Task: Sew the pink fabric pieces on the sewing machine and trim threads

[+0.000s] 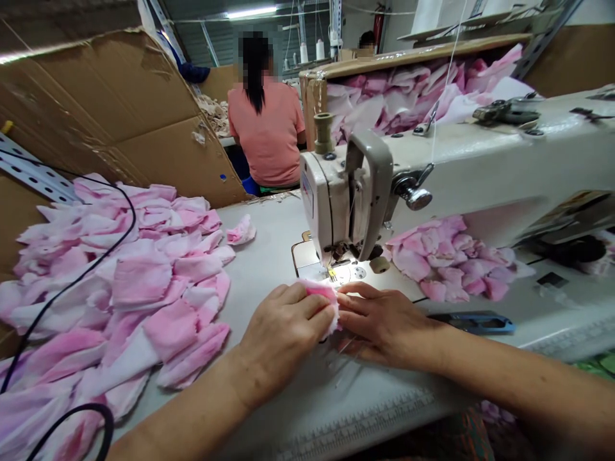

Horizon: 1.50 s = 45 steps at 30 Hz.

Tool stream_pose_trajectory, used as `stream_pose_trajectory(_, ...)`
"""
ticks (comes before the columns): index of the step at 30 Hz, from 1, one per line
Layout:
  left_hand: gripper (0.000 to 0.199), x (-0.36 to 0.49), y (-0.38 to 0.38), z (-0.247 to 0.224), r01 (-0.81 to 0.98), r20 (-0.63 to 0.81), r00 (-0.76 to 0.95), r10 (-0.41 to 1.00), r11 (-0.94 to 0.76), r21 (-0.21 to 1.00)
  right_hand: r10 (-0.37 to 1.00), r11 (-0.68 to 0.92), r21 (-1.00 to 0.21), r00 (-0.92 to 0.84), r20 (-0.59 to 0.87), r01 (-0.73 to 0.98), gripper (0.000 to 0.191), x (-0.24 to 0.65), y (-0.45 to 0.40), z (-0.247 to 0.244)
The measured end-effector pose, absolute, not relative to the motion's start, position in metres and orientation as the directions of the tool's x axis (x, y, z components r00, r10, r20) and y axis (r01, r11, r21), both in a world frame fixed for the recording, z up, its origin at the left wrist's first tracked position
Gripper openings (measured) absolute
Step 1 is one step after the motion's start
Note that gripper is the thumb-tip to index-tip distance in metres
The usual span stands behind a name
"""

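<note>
Pink fabric pad (319, 293) pinched between our left hand (283, 336) and right hand (384, 321), together by the needle plate (350, 274); we're positioning it, and it needs guiding under the presser foot (331, 274).

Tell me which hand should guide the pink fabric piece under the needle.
The right hand, I'd judge: it lies against the pink fabric piece nearest the sewing machine's needle, while the left hand holds the piece from the other side.
</note>
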State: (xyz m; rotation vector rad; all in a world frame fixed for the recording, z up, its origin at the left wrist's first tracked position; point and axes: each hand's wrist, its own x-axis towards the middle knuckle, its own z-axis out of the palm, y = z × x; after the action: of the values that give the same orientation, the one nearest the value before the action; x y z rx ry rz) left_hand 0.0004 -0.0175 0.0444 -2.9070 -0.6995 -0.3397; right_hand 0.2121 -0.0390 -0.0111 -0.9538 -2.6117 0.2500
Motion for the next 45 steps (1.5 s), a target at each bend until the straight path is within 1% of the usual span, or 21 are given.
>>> stream_pose_trajectory(2, 0.016, -0.002, -0.015, 0.039, 0.473, 0.217, 0.866, 0.451, -0.879, -0.062, 0.67, 0.737, -0.304, -0.712, 0.211, 0.604, 0.039, 0.212, -0.038, -0.008)
stream_pose_trajectory(5, 0.019, -0.007, -0.012, 0.035, 0.487, 0.23, 0.857, 0.461, -0.87, -0.073, 0.682, 0.719, -0.327, -0.713, 0.16, 0.614, 0.045, 0.212, -0.036, -0.002)
stream_pose_trajectory(8, 0.021, -0.01, -0.01, 0.033, 0.499, 0.23, 0.852, 0.47, -0.863, -0.085, 0.673, 0.723, -0.33, -0.725, 0.143, 0.607, 0.043, 0.212, -0.035, 0.003)
stream_pose_trajectory(11, 0.021, -0.01, -0.008, 0.032, 0.502, 0.22, 0.851, 0.476, -0.861, -0.082, 0.666, 0.731, -0.304, -0.735, 0.124, 0.611, 0.041, 0.214, -0.034, 0.003)
stream_pose_trajectory(13, 0.021, -0.011, -0.006, 0.032, 0.5, 0.209, 0.854, 0.477, -0.862, -0.078, 0.653, 0.748, -0.274, -0.743, 0.143, 0.605, 0.044, 0.217, -0.035, -0.002)
stream_pose_trajectory(16, 0.021, -0.012, -0.003, 0.029, 0.506, 0.184, 0.855, 0.486, -0.858, -0.087, 0.625, 0.78, -0.226, -0.746, 0.231, 0.583, 0.049, 0.221, -0.036, -0.01)
stream_pose_trajectory(18, 0.022, -0.013, -0.001, 0.027, 0.506, 0.19, 0.854, 0.484, -0.857, -0.095, 0.61, 0.792, -0.224, -0.747, 0.264, 0.567, 0.046, 0.222, -0.038, -0.013)
stream_pose_trajectory(21, 0.023, -0.013, 0.001, 0.023, 0.497, 0.225, 0.854, 0.468, -0.862, -0.094, 0.621, 0.781, -0.263, -0.748, 0.233, 0.567, 0.041, 0.222, -0.039, -0.013)
stream_pose_trajectory(25, 0.023, -0.011, 0.001, 0.02, 0.497, 0.259, 0.848, 0.462, -0.864, -0.085, 0.651, 0.753, -0.282, -0.737, 0.181, 0.595, 0.041, 0.219, -0.037, -0.011)
stream_pose_trajectory(27, 0.023, -0.01, 0.0, 0.02, 0.499, 0.287, 0.838, 0.464, -0.865, -0.06, 0.653, 0.751, -0.284, -0.736, 0.18, 0.596, 0.042, 0.219, -0.037, -0.011)
stream_pose_trajectory(31, 0.032, -0.009, 0.001, 0.02, 0.463, 0.335, 0.836, 0.435, -0.886, -0.005, 0.657, 0.745, -0.297, -0.734, 0.174, 0.597, 0.043, 0.221, -0.039, -0.013)
stream_pose_trajectory(39, 0.028, -0.012, 0.004, 0.019, 0.445, 0.352, 0.835, 0.423, -0.896, 0.021, 0.657, 0.747, -0.297, -0.728, 0.196, 0.594, 0.043, 0.22, -0.037, -0.015)
stream_pose_trajectory(45, 0.026, -0.014, 0.002, 0.019, 0.46, 0.324, 0.835, 0.445, -0.887, 0.035, 0.658, 0.745, -0.298, -0.73, 0.185, 0.596, 0.04, 0.22, -0.038, -0.013)
